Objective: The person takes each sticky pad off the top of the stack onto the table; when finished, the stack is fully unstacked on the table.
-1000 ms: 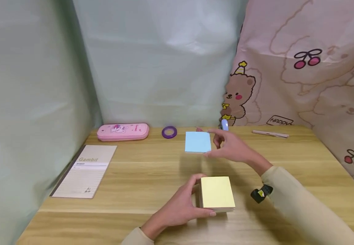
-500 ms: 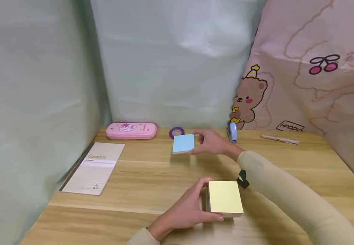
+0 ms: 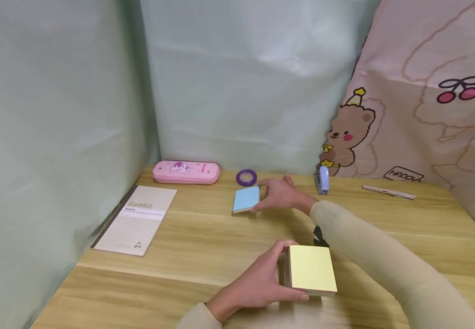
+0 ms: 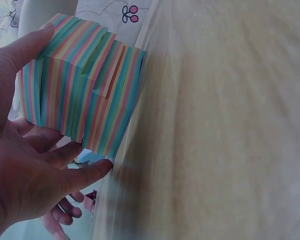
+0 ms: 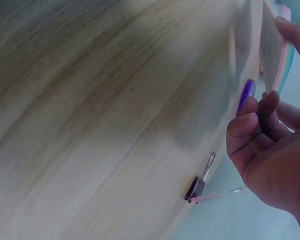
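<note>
My left hand (image 3: 262,276) grips a thick block of sticky notes (image 3: 312,268) with a yellow top sheet, near the front of the table. In the left wrist view the block's sides show pink, yellow and teal stripes, with some layers jutting out unevenly. Farther back, my right hand (image 3: 280,194) pinches a thinner sticky note pad (image 3: 246,199) with a blue top by its right side. The right wrist view shows that pad's pale underside (image 5: 271,50) and striped edge, tilted above the table between thumb and fingers.
A purple tape roll (image 3: 246,177) lies behind the blue pad, and a pink pencil case (image 3: 186,172) at the back left. A notebook (image 3: 136,219) lies left. A stapler (image 3: 323,180) and a pen (image 3: 388,192) are back right; a pink binder clip (image 5: 196,190) is behind my right hand.
My right hand has carried the blue pad left and lower toward the table, near the tape roll. The head view has turned left. My left hand keeps its grip on the yellow-topped block.
</note>
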{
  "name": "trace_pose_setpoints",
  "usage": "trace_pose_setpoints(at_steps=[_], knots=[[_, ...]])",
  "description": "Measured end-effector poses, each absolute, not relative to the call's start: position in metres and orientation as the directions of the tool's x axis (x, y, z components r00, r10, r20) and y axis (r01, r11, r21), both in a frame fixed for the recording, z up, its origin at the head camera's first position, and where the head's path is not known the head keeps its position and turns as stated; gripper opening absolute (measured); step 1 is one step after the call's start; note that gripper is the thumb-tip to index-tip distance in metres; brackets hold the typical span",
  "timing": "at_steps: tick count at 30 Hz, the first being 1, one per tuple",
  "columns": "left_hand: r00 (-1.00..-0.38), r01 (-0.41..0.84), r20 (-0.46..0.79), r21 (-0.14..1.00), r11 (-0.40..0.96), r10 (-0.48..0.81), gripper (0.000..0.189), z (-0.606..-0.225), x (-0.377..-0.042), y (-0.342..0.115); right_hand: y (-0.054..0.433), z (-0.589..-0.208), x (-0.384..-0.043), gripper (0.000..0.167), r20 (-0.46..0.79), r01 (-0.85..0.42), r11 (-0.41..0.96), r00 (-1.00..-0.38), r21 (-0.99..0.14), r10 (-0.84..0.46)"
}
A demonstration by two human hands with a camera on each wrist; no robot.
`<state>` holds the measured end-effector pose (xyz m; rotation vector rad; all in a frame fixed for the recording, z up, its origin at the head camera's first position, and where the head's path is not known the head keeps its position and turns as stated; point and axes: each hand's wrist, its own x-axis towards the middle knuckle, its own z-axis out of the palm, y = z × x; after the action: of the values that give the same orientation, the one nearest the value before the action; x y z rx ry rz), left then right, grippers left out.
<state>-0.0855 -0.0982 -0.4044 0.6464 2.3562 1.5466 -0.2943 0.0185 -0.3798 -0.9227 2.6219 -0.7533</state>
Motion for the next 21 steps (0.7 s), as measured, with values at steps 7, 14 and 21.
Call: trace_pose_setpoints(at_steps=[7, 14, 21], knots=[[-0.867, 0.245, 0.049, 0.909, 0.338, 0.496, 0.089, -0.404, -0.086, -0.097, 0.013, -0.384, -0.296, 0.099, -0.116, -0.497, 0.674, -0.752, -0.547, -0.649], [-0.867, 0.250, 0.054, 0.907, 0.338, 0.495, 0.088, -0.404, -0.086, -0.097, 0.009, -0.383, -0.293, 0.100, -0.157, -0.508, 0.694, -0.738, -0.511, -0.656], [-0.868, 0.234, 0.035, 0.909, 0.346, 0.495, 0.090, -0.405, -0.084, -0.096, 0.004, -0.389, -0.289, 0.091, -0.149, -0.545, 0.708, -0.736, -0.449, -0.660]])
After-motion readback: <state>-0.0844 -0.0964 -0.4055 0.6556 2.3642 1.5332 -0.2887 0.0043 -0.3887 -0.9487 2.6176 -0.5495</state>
